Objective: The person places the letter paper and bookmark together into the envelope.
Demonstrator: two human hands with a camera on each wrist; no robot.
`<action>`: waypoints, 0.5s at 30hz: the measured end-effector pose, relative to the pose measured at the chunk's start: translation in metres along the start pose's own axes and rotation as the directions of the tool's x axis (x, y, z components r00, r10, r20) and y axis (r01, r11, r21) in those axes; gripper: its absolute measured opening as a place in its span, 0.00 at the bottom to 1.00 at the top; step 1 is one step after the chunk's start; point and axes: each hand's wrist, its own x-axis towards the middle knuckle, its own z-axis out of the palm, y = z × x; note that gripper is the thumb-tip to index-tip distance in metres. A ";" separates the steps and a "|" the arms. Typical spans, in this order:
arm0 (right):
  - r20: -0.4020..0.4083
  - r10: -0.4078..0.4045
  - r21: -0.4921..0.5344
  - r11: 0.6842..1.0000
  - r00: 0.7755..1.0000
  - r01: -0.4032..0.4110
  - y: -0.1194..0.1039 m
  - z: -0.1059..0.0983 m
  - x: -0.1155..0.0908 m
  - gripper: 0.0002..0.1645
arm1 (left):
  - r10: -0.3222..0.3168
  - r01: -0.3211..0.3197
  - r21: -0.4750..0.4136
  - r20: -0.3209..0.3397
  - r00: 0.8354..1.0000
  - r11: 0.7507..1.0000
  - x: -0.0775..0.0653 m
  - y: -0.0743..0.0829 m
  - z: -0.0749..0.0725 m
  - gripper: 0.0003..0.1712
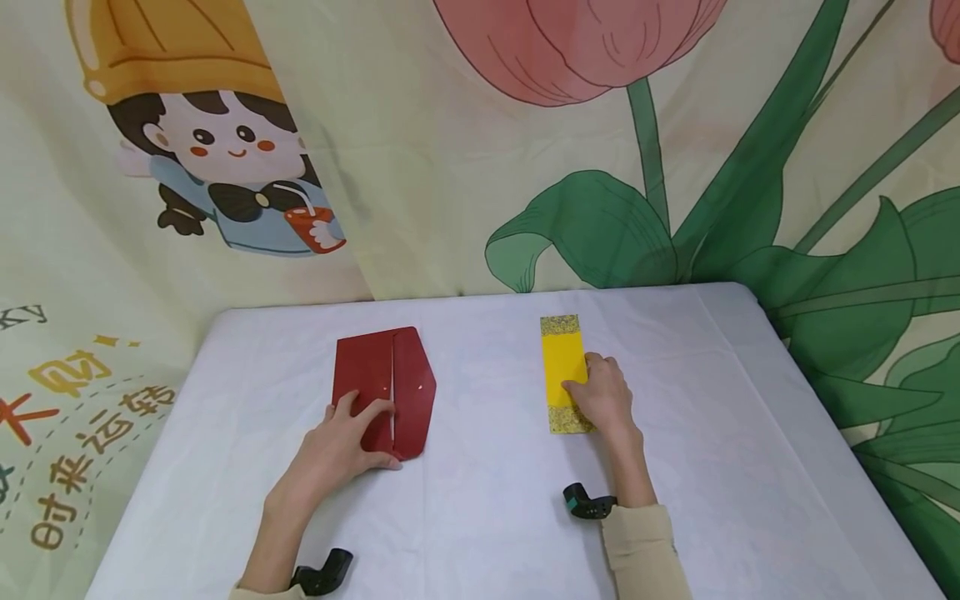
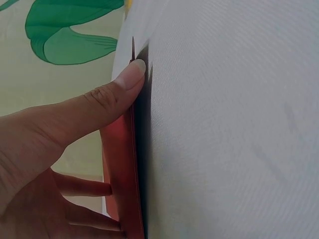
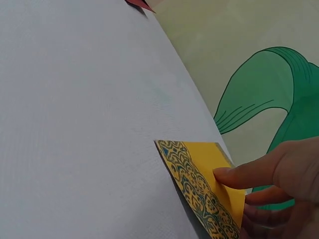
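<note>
A dark red paper envelope (image 1: 363, 358) with a pointed flap on its right side lies at the left of the white table. My left hand (image 1: 336, 443) holds it at the near edge, fingertips on its face. In the left wrist view the thumb (image 2: 130, 75) presses against the envelope's edge (image 2: 130, 164). To the right is a narrow yellow card (image 1: 561, 354) with a patterned band at each end. My right hand (image 1: 606, 398) pinches its right edge, thumb on top. The right wrist view shows the card (image 3: 202, 159) tilted, its near edge above the cloth.
A white cloth covers the table (image 1: 487, 500). Behind it hangs a printed curtain (image 1: 420, 192) with a cartoon figure and tulips. Black wrist devices, one on the left (image 1: 322, 572) and one on the right (image 1: 588, 502), sit close over the cloth.
</note>
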 end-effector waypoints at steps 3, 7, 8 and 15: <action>0.007 0.016 0.034 0.999 1.000 -0.017 -0.001 -0.001 0.000 0.38 | -0.002 0.002 -0.001 0.001 1.000 1.000 -0.001 0.000 -0.001 0.44; 0.020 0.037 0.076 0.996 0.999 -0.039 -0.002 -0.003 -0.001 0.36 | -0.005 0.005 -0.004 0.001 1.000 1.000 -0.003 0.001 -0.001 0.44; 0.021 0.041 0.083 0.996 0.999 -0.043 -0.002 -0.004 -0.001 0.35 | -0.006 0.006 -0.005 0.001 1.000 1.000 -0.003 0.001 -0.001 0.44; 0.008 0.054 0.124 0.991 0.999 -0.054 -0.003 -0.004 -0.001 0.27 | -0.006 0.006 0.000 -0.001 1.000 1.000 -0.001 0.001 0.000 0.44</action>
